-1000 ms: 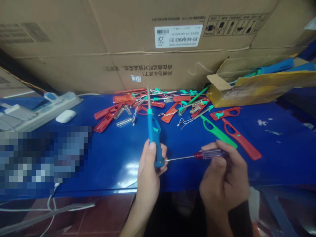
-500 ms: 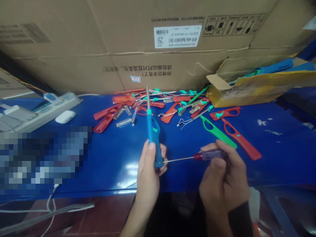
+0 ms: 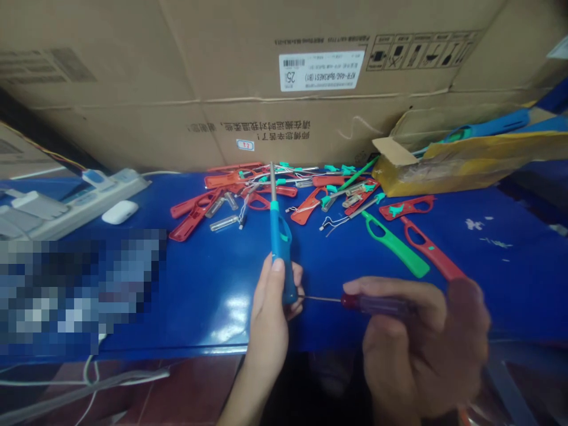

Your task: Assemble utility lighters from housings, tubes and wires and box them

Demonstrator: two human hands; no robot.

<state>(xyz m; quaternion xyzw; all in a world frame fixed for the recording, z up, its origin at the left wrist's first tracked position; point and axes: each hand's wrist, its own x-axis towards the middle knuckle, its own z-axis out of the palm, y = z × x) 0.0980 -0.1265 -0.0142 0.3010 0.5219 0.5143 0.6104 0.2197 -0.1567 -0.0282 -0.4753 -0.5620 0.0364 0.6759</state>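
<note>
My left hand (image 3: 271, 302) is wrapped round the handle of a blue long-nosed gas lighter (image 3: 281, 238), its metal tube pointing away from me. In my right hand (image 3: 426, 337) is a screwdriver (image 3: 377, 305) with a clear purple handle and dark red collar. The screwdriver's shaft points left, and its tip is at the lower end of the lighter's handle; whether it sits in a screw I cannot tell. Beyond the hands lie a green lighter (image 3: 394, 244) and a red lighter (image 3: 428, 248) on the blue table (image 3: 213, 266).
Red shell halves (image 3: 195, 216), clear tanks (image 3: 225, 223) and wired parts lie in a heap against a large cardboard box (image 3: 222, 71). A yellow-taped carton (image 3: 461, 168) holds blue lighters. At left are a power strip (image 3: 102, 195), a white case (image 3: 119, 212) and a blurred-out object.
My right hand has shifted right and lower, its forefinger now stretched along the screwdriver toward the collar. The lighter has moved slightly right in view, still in my left hand.
</note>
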